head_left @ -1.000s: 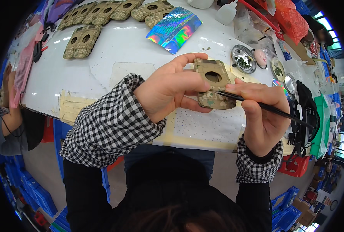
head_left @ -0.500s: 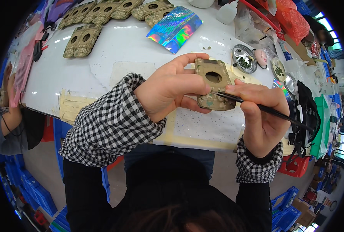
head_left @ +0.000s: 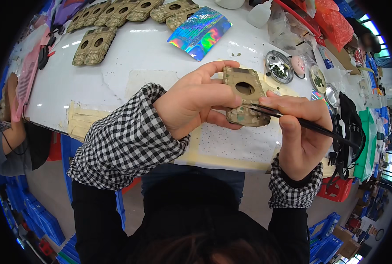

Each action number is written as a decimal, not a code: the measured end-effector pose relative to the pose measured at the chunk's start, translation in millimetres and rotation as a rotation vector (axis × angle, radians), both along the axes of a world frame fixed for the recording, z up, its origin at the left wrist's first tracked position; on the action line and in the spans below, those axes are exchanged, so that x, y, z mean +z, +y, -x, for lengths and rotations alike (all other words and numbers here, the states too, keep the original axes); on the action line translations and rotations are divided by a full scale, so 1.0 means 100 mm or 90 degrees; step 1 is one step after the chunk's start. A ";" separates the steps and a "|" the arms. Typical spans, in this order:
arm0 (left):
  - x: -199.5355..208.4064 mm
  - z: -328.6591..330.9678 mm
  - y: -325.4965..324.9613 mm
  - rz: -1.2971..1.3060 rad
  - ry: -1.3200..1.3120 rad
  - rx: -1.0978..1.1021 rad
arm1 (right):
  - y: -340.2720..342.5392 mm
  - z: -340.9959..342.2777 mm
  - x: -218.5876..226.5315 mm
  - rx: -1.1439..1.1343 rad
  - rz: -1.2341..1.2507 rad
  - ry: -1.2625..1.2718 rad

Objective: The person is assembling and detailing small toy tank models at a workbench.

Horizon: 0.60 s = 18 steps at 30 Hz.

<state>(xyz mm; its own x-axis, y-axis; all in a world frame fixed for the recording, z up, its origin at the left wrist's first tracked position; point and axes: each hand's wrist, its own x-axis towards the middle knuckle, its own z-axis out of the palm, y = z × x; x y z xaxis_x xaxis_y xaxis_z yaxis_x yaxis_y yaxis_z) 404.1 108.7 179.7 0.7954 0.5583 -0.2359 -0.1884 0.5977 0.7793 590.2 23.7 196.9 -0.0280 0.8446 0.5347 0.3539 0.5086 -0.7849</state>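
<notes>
My left hand [head_left: 196,99] grips a camouflage-patterned toy tank hull [head_left: 248,115] by its left side, with the thumb lying on top. A round dark hole shows in the upper part of the hull. Black tweezers [head_left: 312,126] rest between the thumb and fingers of my right hand [head_left: 306,132]. Their tips are slightly apart and reach the hull's surface beside my left thumb. Whether anything tiny sits at the tips I cannot make out. Below the hull, a white sheet [head_left: 222,147] dotted with small dark specks is taped to the table.
Several similar hulls [head_left: 94,46] stand at the far left, near a shiny holographic pouch [head_left: 200,33]. On the right are a round metal dish [head_left: 279,66] of small green parts, a white squeeze bottle [head_left: 258,15] and a green tray [head_left: 365,143]. Another person's arm [head_left: 13,127] shows at the left.
The tweezers' tips have parted a little, and my right hand has shifted slightly right. The hull has barely moved in my left hand.
</notes>
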 end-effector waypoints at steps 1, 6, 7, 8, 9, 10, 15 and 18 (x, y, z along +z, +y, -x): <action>0.00 0.00 0.00 0.002 -0.001 0.000 | 0.00 0.00 0.00 -0.004 0.002 -0.001; -0.04 0.01 0.02 0.020 -0.026 -0.004 | -0.01 -0.01 0.01 -0.012 0.008 -0.005; -0.04 0.01 0.02 0.024 -0.029 -0.002 | -0.01 -0.01 0.02 -0.012 0.009 -0.010; -0.04 0.01 0.01 0.022 -0.031 0.001 | -0.01 -0.01 0.02 -0.011 0.011 -0.015; -0.05 0.01 0.01 0.021 -0.032 0.004 | -0.01 -0.01 0.02 -0.011 0.013 -0.020; -0.05 0.00 0.01 0.020 -0.033 0.008 | -0.01 -0.01 0.02 -0.010 0.011 -0.021; -0.06 0.01 0.01 0.014 -0.030 0.005 | 0.00 0.00 0.01 -0.012 0.007 -0.023; -0.05 0.01 0.01 0.012 -0.033 0.003 | 0.01 0.00 0.02 -0.016 0.000 -0.030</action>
<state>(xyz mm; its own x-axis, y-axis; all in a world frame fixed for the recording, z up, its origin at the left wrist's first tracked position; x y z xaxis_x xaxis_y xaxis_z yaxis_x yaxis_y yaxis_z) 403.5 109.5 175.0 0.8042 0.5576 -0.2058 -0.2304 0.6117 0.7568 590.0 24.4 198.4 -0.0318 0.8453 0.5333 0.4036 0.4990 -0.7669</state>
